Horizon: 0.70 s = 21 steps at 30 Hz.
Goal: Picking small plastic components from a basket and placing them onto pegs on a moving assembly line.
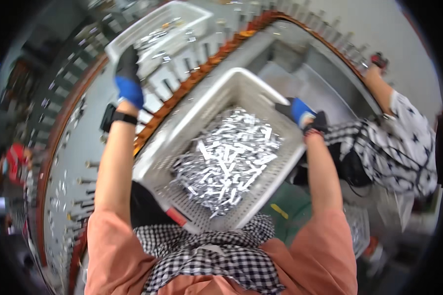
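Observation:
My left hand (pixel 128 76), in a black and blue glove, reaches to the near corner of a smaller white plastic basket (pixel 202 14) and grips its wall; the fingertips are blurred. Some shiny metal pieces lie in that basket. My right hand (pixel 299 112), gloved the same way, is closed on the right rim of a large white perforated basket (pixel 238 76). This large basket sits tilted in front of my body, with a heap of small, flat, silvery metal pieces (pixel 226 157) inside. Its near side carries a red patch (pixel 176 216).
An orange-brown rail (pixel 182 91) with upright metal fixtures curves around the work place. Behind the large basket is a grey metal trough (pixel 320 81). A co-worker in checked cloth (pixel 354 142) stands at the right, a gloved hand (pixel 379 60) at the rail. Another basket (pixel 358 228) is low right.

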Motion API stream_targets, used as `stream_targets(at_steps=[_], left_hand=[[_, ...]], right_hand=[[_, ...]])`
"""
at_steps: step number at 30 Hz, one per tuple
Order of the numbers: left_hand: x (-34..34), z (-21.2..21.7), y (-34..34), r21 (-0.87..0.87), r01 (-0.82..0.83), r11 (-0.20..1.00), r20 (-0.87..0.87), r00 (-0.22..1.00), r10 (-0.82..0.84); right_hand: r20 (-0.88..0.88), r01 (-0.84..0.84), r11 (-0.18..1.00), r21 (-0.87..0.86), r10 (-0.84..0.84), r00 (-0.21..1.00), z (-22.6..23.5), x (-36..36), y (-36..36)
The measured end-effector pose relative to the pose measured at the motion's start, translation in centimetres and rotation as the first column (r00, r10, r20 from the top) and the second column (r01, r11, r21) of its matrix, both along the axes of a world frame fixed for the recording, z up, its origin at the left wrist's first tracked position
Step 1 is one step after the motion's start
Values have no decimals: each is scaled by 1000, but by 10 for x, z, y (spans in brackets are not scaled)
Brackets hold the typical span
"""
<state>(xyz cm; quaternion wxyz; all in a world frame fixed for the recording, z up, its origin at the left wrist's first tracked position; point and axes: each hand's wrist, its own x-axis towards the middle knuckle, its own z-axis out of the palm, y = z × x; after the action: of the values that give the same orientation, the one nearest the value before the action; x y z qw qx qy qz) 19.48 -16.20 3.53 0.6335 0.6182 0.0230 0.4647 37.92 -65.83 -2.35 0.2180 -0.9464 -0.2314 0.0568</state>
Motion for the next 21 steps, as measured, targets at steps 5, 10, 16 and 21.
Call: stream_targets(at_steps=[5, 10, 16, 21], left_hand=[[-22, 17, 21, -323, 341, 883, -245, 871, -426], [-23, 38, 9, -11, 482, 876, -306, 833, -462], [-96, 57, -124, 803, 370, 467, -459, 884, 90], [-75, 57, -122, 354, 97, 930, -321, 947, 23]], right_hand=[[-26, 1, 1000, 15, 0, 1000, -4, -1, 9], [-113, -19, 999, 37, 23, 993, 5, 0, 27], [-116, 12, 999, 53, -6, 993, 1, 11, 13], [-136, 41, 998, 42, -35, 990, 6, 7, 13]])
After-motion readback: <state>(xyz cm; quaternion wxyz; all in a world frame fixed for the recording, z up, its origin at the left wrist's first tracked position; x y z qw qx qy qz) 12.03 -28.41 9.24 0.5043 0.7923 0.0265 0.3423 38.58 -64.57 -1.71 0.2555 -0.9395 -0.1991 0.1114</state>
